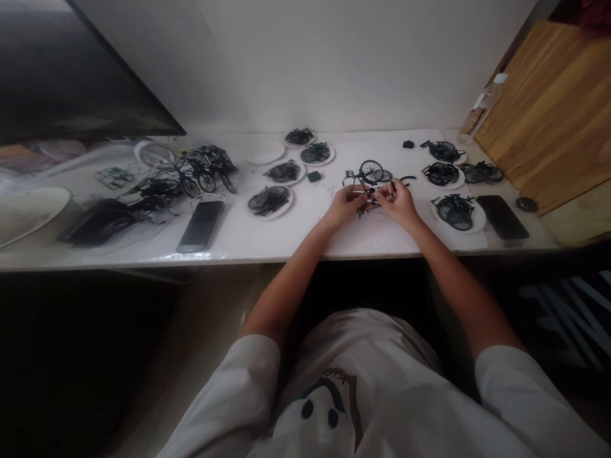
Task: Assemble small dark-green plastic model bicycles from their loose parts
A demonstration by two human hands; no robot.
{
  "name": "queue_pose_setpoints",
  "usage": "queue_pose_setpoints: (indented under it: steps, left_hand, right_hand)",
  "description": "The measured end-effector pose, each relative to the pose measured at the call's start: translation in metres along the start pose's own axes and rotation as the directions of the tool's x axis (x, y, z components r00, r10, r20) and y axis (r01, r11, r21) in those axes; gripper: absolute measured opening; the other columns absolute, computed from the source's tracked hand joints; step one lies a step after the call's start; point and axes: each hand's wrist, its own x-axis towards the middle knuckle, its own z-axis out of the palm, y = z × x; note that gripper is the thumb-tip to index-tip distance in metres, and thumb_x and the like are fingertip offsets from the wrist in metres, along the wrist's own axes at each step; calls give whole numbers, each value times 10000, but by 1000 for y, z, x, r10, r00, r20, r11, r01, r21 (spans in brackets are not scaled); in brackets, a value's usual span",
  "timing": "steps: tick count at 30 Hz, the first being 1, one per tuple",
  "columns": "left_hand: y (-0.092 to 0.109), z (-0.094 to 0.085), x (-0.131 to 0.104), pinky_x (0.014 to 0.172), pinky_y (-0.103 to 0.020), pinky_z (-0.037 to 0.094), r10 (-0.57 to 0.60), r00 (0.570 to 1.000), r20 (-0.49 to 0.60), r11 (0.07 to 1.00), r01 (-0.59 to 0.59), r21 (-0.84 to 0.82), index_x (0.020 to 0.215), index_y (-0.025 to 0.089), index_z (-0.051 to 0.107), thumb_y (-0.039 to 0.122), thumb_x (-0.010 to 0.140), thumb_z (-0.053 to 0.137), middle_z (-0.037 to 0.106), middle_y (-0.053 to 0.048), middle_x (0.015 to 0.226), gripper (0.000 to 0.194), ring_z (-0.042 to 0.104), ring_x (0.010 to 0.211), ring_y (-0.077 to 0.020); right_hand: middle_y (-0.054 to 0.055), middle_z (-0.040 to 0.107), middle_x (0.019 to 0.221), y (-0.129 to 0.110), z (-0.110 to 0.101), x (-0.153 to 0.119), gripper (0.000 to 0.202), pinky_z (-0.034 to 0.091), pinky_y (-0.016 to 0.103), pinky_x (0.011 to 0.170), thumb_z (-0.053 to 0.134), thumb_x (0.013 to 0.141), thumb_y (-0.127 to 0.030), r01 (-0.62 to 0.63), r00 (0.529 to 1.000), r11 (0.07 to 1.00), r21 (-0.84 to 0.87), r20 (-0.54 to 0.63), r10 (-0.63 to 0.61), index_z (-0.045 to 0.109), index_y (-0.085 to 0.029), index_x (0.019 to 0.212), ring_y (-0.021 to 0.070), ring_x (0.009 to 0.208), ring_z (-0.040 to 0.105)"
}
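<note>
Head view looks down on a white desk (286, 238) against a pale wall; both hands meet near its middle over a small dark model bicycle (366, 181); the left hand (344, 207) has its grip closed on the frame of the model bicycle, thumb and fingers pinched around it; the right hand (400, 205) touches the same frame from the other side, its grip closed on a thin dark piece, too small to name; one spoked wheel (371, 170) stands upright just beyond the fingers; white plates of dark parts lie around the hands, four to the left (270, 201) and others to the right (459, 213); a heap of finished bicycles (191, 175) sits further left, near a dark phone (201, 226) lying flat; a second phone (502, 217) lies at the right, beside a wooden board (548, 114) leaning on the wall; a dark screen (71, 70) fills the upper left corner
</note>
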Motion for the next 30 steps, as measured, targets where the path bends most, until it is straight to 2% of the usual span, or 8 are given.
queue_pose_setpoints:
  steps: [8,11,14,16,21,23,26,30]
  left_hand:
    - [1,0,-2,861,-318,608,20,999,-35,1000,-20,-17,1161,151,719,193,917,844,847,-98,1022,278,791,835,-167]
    - [0,-2,-1,795,-279,576,41,998,-46,999,-41,4,1177,158,709,217,915,845,854,-103,1048,301,787,830,-157]
    - [-2,-4,1,771,-264,568,78,995,-54,997,-77,26,1169,163,705,258,895,872,858,-104,1083,334,761,800,-138]
    - [-3,-4,1,768,-265,573,95,994,-54,995,-93,38,1162,162,706,282,892,878,857,-105,1089,341,740,773,-128]
    - [-3,-3,1,748,-267,581,96,993,-63,995,-94,43,1180,166,702,300,906,873,852,-117,1116,350,771,818,-158]
    - [-2,-3,1,734,-264,575,110,992,-66,993,-107,39,1189,165,700,292,910,868,851,-123,1125,350,776,831,-164]
    - [-1,-4,0,719,-261,562,122,990,-71,991,-118,59,1200,164,708,303,912,868,852,-119,1110,358,744,770,-143]
    - [-1,-4,0,835,-307,612,97,993,-67,995,-94,35,1206,171,711,317,895,889,855,-117,1130,387,753,806,-147]
  right_hand:
    - [37,659,898,-15,-3,-5,508,613,434,823,705,886,-664,64,997,987,-147,-27,-69,339,-312,862,247,892,661]
    - [-7,603,814,-15,0,-9,565,588,373,713,717,894,-698,52,997,998,-17,51,-52,314,-305,847,212,809,661]
    - [-36,596,775,-14,4,-13,619,525,336,544,754,874,-743,-56,973,983,174,229,15,311,-309,865,194,678,667]
    - [-50,575,740,-14,6,-15,637,487,330,465,803,850,-742,-125,947,966,227,318,48,332,-315,878,209,644,683]
    - [-96,422,658,-21,3,-14,766,540,318,446,944,719,-735,-203,924,920,336,378,66,323,-315,877,264,748,773]
    - [-105,472,655,-24,1,-13,811,519,296,434,960,691,-746,-225,917,905,360,393,71,304,-311,887,233,679,755]
    - [-67,669,733,-25,-2,-11,804,388,247,396,948,718,-730,-234,915,911,341,394,88,293,-299,893,159,523,682]
    - [-25,772,799,-24,-2,-9,831,355,236,397,978,676,-717,-231,938,918,323,323,123,295,-294,888,143,504,672]
